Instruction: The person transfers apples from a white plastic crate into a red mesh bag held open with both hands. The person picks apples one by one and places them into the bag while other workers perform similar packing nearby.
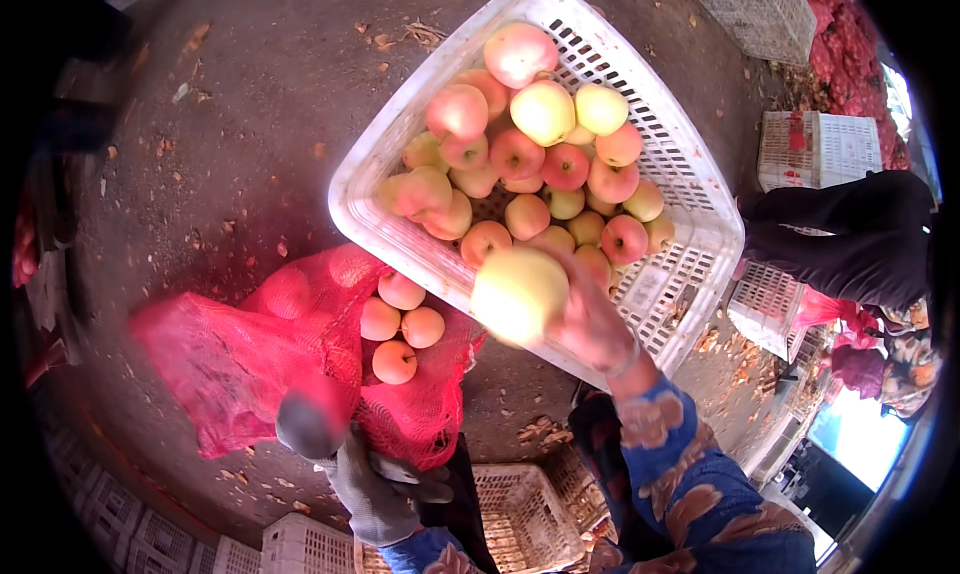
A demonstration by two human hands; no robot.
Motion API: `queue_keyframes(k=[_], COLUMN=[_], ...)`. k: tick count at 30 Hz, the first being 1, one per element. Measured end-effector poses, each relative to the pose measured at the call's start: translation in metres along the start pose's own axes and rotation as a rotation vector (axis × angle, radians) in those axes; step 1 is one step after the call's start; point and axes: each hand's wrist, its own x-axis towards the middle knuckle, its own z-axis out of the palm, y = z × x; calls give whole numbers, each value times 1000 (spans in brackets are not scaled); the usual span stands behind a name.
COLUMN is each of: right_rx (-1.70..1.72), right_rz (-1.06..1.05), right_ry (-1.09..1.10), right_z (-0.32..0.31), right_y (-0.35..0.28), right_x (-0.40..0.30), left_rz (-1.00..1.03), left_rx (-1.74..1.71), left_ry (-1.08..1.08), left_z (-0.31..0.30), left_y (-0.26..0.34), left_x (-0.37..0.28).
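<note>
My bare right hand (592,319) grips a pale yellow apple (517,293), slightly blurred, above the near rim of a white plastic crate (360,146). Inside the crate lies a pile of red and yellow apples (517,154). To the left, a red mesh bag (247,364) is spread on the ground. Several apples (401,323) rest at its open mouth, and others bulge through the mesh. My left hand (375,491), in a grey glove, holds the bag's near edge; its fingers are partly hidden by the mesh and blur.
An open plastic crate (525,514) stands by my legs, with more white crates (307,544) at lower left. A person in dark trousers (847,236) is on the right, among crates (821,150). Filled red mesh bags (847,56) are piled behind. Dry leaves litter the ground.
</note>
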Motion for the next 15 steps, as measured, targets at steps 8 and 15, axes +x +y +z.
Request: queue_keyframes(k=[8,15], right_rx=[-474,-868], right_rz=[344,-16], right_ry=[-259,-17], right_z=[81,114], right_y=[108,234], right_x=[17,54], left_rz=[124,129], left_rx=[29,11], left_ry=[57,40], left_z=[-1,8], left_y=[1,4], left_x=[-2,-8])
